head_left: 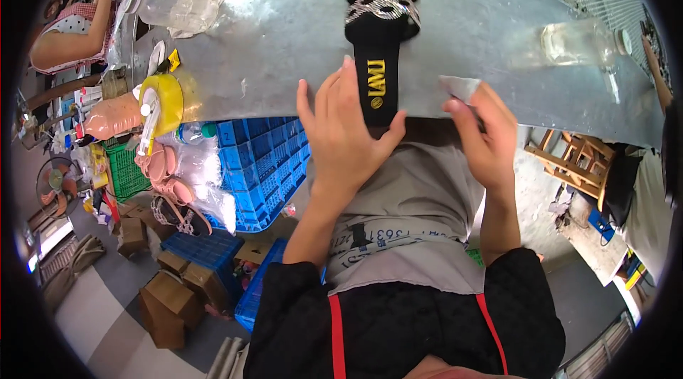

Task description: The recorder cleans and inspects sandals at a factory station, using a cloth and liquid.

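Note:
A black slide sandal (377,48) with glittering rhinestone straps lies on the metal table in front of me, its toe end pointing away and its heel near the table's front edge. Gold lettering marks the insole. My left hand (343,126) is open beside the heel, fingers spread, with the index fingertip at the sandal's left edge; whether it touches is hard to tell. Right of the sandal and apart from it, my right hand (487,130) pinches a small grey-white scrap (459,86), which looks like cloth or paper.
The metal table (284,37) holds a clear bottle (178,9) at left and another clear bottle (583,43) at right. A yellow tape roll (167,105) sits at the left edge, above a blue crate (267,165). A wooden stool (576,158) stands at right. Another person's arm (85,37) shows far left.

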Available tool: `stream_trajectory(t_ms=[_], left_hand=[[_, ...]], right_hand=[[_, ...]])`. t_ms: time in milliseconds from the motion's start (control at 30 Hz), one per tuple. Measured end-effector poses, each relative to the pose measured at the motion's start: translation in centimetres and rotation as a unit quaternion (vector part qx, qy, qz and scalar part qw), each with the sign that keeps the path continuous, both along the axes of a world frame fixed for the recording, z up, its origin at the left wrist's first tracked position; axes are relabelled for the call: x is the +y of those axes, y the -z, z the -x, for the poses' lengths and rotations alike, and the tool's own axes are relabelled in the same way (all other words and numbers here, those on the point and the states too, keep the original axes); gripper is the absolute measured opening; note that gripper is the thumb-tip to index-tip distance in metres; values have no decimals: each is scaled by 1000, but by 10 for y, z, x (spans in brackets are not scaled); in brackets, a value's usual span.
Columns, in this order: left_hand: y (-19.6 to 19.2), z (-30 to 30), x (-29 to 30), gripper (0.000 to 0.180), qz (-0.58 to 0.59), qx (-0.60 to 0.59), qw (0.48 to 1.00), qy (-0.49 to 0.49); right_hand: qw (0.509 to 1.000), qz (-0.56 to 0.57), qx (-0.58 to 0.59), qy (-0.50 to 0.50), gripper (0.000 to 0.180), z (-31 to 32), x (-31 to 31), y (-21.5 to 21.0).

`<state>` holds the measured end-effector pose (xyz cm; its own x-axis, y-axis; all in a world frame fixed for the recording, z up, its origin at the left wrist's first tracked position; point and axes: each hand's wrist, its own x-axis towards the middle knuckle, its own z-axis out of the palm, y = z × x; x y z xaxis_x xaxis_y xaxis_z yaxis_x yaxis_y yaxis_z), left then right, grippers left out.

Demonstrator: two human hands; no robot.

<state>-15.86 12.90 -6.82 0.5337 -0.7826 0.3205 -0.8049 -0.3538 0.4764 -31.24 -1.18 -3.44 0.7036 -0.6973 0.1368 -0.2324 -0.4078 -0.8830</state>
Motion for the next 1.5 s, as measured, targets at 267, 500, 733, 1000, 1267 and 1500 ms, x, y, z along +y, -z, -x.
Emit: stream_trajectory(t_ms=[267,500,733,1000,1267,1500], left_hand=[[-52,-63,-31,70,265,505,812,124],[-26,-106,-130,55,148,523,824,158],[-5,-99,-172,39,31,119,967,222],[-8,-57,-163,101,11,-18,969,245],[-5,-65,-139,112,-48,26,948,314],[-6,-67,-133,113,-64,51,940,331]], right_hand=[[945,-140,-188,227,23,56,-16,10],[928,-237,-183,222,23,57,-13,23],[976,-46,-68,201,15,51,-29,22],[977,185,69,78,31,0,-97,2],[969,203,120,-75,39,-9,-95,15],[961,211,172,-52,43,-16,-82,10]])
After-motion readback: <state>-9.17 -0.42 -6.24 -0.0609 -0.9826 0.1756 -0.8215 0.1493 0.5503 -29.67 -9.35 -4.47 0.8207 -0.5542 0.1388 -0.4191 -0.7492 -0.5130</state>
